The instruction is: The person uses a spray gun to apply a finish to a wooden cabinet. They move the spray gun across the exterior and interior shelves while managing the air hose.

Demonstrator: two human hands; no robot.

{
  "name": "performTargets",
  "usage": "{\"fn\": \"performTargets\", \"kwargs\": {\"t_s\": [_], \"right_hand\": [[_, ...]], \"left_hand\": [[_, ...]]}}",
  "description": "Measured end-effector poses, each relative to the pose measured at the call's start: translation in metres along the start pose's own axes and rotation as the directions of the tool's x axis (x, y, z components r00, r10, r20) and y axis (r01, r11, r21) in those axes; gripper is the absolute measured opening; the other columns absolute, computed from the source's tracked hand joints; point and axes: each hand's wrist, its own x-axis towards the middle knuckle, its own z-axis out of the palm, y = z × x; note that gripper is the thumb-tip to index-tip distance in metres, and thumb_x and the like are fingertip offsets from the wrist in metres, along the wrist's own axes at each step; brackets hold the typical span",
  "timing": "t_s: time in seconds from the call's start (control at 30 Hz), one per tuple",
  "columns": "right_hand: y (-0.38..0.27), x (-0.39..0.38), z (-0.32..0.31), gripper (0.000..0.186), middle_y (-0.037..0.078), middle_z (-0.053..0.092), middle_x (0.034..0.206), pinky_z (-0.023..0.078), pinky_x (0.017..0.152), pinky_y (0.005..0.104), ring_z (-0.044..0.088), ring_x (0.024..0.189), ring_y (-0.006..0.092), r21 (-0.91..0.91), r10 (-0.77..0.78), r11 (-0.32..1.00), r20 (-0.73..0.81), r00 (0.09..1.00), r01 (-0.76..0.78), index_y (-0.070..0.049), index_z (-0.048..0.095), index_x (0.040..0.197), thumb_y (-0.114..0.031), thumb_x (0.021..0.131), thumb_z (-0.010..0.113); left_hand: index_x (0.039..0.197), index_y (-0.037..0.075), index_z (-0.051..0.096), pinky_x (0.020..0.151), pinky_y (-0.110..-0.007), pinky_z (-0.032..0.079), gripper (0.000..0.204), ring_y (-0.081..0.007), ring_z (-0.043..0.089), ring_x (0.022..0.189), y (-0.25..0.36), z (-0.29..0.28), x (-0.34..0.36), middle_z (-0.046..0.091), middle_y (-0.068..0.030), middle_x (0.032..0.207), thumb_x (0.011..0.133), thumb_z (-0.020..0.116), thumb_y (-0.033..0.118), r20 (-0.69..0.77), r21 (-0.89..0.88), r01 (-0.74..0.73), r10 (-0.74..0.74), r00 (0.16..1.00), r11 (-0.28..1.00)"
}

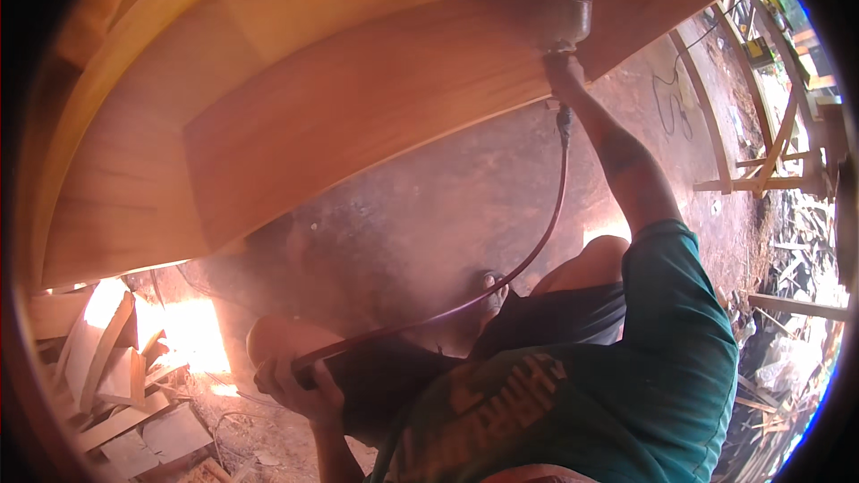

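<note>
The spray gun (565, 25) is a small metal tool with a round grey cup, and it is held up high, close under the curved wooden panel (358, 98). The panel is big, reddish-brown and smooth, and it hangs over the person like a roof. A thin dark red hose (537, 250) goes down from the gun in a long curve to the knee, where it is gripped.

The wooden panel (358, 98) hangs overhead. Against its right end sits the spray gun (565, 22), the right hand (564, 72) just beneath. A hose (537, 250) runs down from the gun to the left hand (291, 385), below the panel. Wood scraps (116, 385) lie under the panel's left end.
</note>
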Motion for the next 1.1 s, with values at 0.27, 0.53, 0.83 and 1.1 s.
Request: {"fn": "performTargets", "kwargs": {"t_s": [0.27,0.53,0.83,1.1], "right_hand": [[0.046,0.028,-0.01,0.043,0.025,0.071,0.099,0.052,0.09,0.0491,0.069,0.094,0.0423,-0.459,-0.22,0.878,-0.14,0.965,0.134,0.001,0.069,0.108,-0.029,0.087,0.046],[-0.066,-0.162,0.052,0.028,-0.004,0.046,0.059,0.035,0.038,0.0289,0.043,0.043,0.0077,0.21,-0.133,0.976,0.386,0.913,0.053,-0.009,0.058,0.078,-0.034,0.09,0.064],[-0.171,-0.316,0.171,0.023,-0.003,0.046,0.06,0.036,0.039,0.0292,0.043,0.043,0.0082,0.396,-0.24,0.917,0.647,0.724,-0.05,-0.01,0.056,0.079,-0.028,0.09,0.063],[-0.223,-0.427,0.278,0.021,-0.002,0.048,0.065,0.038,0.042,0.0292,0.043,0.048,0.0093,0.519,-0.326,0.838,0.724,0.609,-0.168,-0.011,0.053,0.083,-0.028,0.091,0.063]], "left_hand": [[0.11,0.002,0.06,0.093,-0.055,0.039,0.041,-0.0401,0.051,0.105,0.005,0.009,0.004,0.056,-0.0183,0.108,0.089,0.063,0.038,-0.021,-0.045,-0.011,0.01,1.0,0.999],[0.11,0.003,0.06,0.09,-0.049,0.041,0.038,-0.0368,0.05,0.105,-0.064,-0.006,0.004,0.053,-0.0176,0.11,0.088,0.061,0.034,0.067,-0.15,0.08,-0.07,0.995,0.986],[0.109,0.003,0.061,0.086,-0.044,0.041,0.035,-0.0329,0.05,0.1,-0.137,-0.056,-0.012,0.054,-0.0159,0.106,0.089,0.06,0.031,0.04,-0.176,0.132,-0.127,0.991,0.975],[0.11,0.005,0.06,0.092,-0.048,0.037,0.035,-0.0345,0.05,0.099,-0.179,-0.073,-0.031,0.055,-0.0177,0.105,0.082,0.062,0.026,0.011,-0.318,0.289,-0.301,0.953,0.903]]}}
